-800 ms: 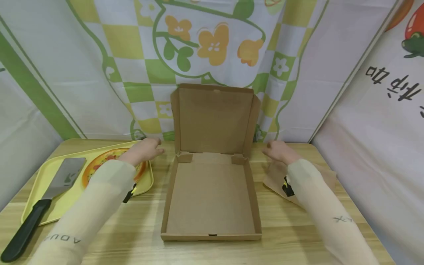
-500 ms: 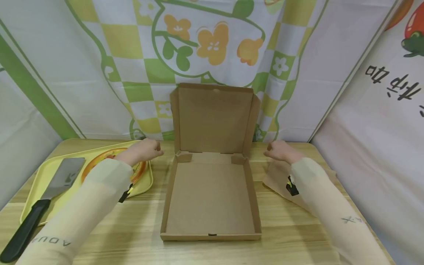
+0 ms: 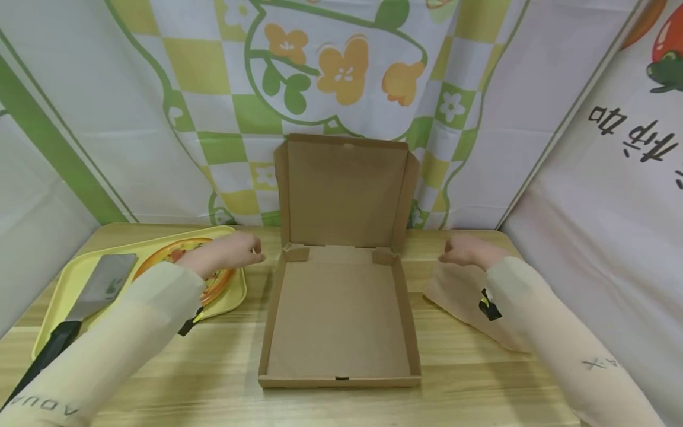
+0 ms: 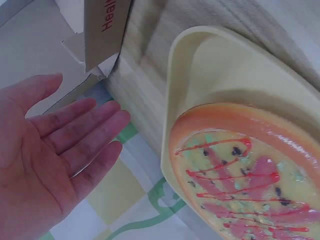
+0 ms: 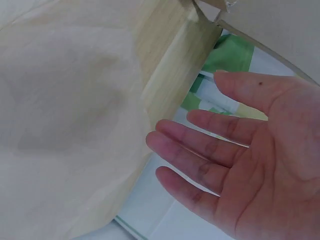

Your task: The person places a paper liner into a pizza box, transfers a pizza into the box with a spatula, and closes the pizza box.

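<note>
An uncovered cardboard pizza box (image 3: 341,320) sits mid-table, its lid (image 3: 347,190) standing upright at the back. To its left, my left hand (image 3: 229,252) hovers by the tray, overlapping the pizza (image 3: 216,287) in the head view. The left wrist view shows that palm (image 4: 35,165) with fingers loosely extended and nothing held. On the other side, my right hand (image 3: 472,249) is over the far part of a sheet of brown paper (image 3: 464,302). Its fingers (image 5: 195,142) are relaxed and spread in the right wrist view, with no object in them.
The pizza lies on a yellow tray (image 3: 235,299) at the left of the wooden table (image 3: 213,379). A spatula (image 3: 104,284) with a black handle rests across the tray, its handle reaching past the near edge. A patterned curtain (image 3: 229,118) hangs behind the box.
Both hands have shifted slightly: the right hand moves outward to the right and a little lower, the left comes slightly nearer. The forearms swing outward. Box, pizza and paper stay in place.
</note>
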Tool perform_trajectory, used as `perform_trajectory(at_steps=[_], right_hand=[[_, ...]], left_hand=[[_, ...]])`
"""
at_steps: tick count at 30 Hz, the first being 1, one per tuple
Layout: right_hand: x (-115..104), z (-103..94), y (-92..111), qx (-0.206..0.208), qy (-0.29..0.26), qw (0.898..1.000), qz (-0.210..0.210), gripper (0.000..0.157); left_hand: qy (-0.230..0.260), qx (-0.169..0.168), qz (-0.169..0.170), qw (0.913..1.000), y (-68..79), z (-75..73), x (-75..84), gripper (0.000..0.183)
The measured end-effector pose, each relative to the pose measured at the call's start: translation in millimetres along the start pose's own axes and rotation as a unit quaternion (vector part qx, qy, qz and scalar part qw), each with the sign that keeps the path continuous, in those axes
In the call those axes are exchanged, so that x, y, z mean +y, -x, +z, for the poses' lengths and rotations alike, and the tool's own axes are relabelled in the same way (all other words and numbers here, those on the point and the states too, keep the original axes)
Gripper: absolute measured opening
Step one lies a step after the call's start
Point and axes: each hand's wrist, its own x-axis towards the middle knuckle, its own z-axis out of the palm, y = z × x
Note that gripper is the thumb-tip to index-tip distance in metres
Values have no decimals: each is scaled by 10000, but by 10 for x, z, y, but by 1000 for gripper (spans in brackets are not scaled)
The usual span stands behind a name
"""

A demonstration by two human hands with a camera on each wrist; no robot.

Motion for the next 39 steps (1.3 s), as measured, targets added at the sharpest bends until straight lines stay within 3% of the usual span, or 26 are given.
perform_trajectory(at_steps=[10, 17, 21, 24, 28, 35, 39], right_hand=[[243, 27, 128, -149, -344, 9993, 5, 39], [748, 163, -21, -245, -591, 9979, -97, 58], [604, 117, 148, -190, -469, 9987, 98, 53], [527, 97, 262, -164, -291, 9993, 187, 49], [545, 115, 355, -122, -164, 9996, 192, 47], [674, 150, 468, -191, -752, 9965, 321, 50], [754, 169, 512, -248, -1041, 9936, 363, 51]], left_hand=[[760, 94, 112, 9970, 102, 127, 9, 32], [1277, 122, 12, 9917, 179, 208, 82, 33], [1586, 125, -122, 9872, 211, 256, 108, 34], [1935, 97, -333, 9805, 232, 288, 129, 38], [2545, 80, -648, 9649, 242, 321, 179, 41], [3063, 242, -981, 9466, 225, 407, 237, 33], [3642, 201, -1103, 9246, 163, 518, 173, 34]])
